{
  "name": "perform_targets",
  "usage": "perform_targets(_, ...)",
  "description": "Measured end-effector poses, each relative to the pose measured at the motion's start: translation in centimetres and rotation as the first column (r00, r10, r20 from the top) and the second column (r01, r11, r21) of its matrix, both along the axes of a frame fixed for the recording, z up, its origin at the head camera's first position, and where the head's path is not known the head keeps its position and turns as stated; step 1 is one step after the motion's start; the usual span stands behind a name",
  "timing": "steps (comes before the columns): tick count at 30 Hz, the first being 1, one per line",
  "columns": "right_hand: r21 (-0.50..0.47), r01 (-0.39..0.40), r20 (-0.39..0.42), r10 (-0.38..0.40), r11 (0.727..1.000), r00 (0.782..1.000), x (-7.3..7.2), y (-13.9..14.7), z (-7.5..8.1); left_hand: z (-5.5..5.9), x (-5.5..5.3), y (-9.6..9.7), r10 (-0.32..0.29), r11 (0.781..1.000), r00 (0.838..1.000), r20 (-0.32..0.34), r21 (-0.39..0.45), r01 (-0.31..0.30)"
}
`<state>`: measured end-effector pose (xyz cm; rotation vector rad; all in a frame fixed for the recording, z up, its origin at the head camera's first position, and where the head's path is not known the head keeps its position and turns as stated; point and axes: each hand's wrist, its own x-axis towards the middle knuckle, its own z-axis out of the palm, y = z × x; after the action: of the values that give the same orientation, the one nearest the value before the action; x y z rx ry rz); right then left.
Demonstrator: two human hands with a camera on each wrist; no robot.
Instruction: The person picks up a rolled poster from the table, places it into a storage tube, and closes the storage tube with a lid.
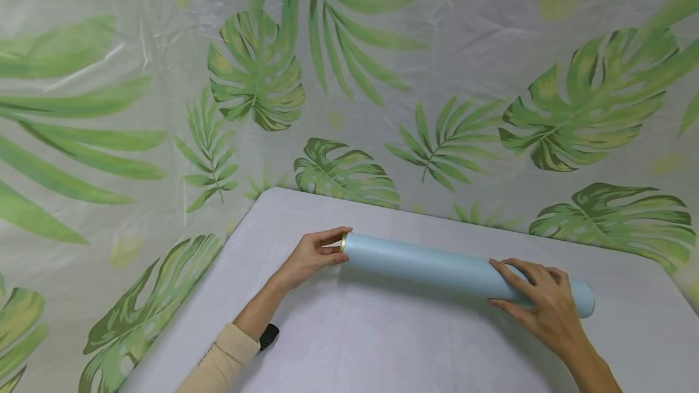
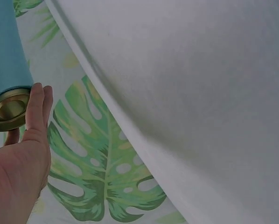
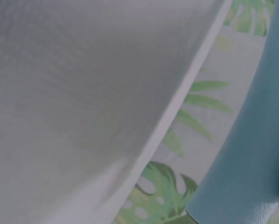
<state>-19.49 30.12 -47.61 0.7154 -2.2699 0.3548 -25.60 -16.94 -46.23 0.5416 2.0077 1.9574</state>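
A long light-blue cardboard tube [image 1: 426, 261] is held lengthwise over the white table, its right end tilted toward the person. At its left end sits a round gold metal lid [image 2: 10, 109] with a recessed centre. My left hand [image 1: 314, 255] pinches the rim at that end between thumb and fingers. Near the other end my right hand [image 1: 546, 305] grips the tube from above, thumb on the near side and fingers over the top. Only bits of the right fingers show at the edge of the right wrist view, beside the tube [image 3: 242, 163].
The white table [image 1: 382, 344] has rounded far corners and lies beneath both hands. Behind and around it hangs a pale sheet [image 1: 349, 120] printed with green leaves. A small black device [image 1: 269, 336] shows at the left wrist, by the beige sleeve [image 1: 226, 353].
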Motion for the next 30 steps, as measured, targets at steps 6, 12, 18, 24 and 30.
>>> perform_targets(6,0.001,0.009,0.038,-0.009,1.0,0.999,0.1,0.1,0.0,0.4,0.1,-0.4,-0.08,0.997,0.997,-0.024,-0.026,0.079)
perform_targets(12,0.013,0.002,0.047,-0.002,1.0,0.999,0.2,0.3,0.2,0.4,-0.1,-0.9,-0.155,0.988,0.987,-0.033,-0.03,0.154)
perform_targets(18,0.027,-0.022,0.004,0.022,0.999,1.0,0.0,0.1,1.0,0.3,-0.1,-0.8,-0.113,0.993,0.993,-0.038,-0.024,0.113)
perform_targets(24,-0.015,-0.035,0.028,0.035,0.999,0.999,0.0,0.0,1.6,0.7,-0.2,-0.4,-0.058,0.998,0.997,-0.058,-0.03,0.056)
perform_targets(30,-0.046,-0.065,0.036,0.066,0.997,0.997,0.1,0.0,1.4,0.7,0.0,0.0,-0.013,1.0,0.999,-0.041,0.013,0.014)
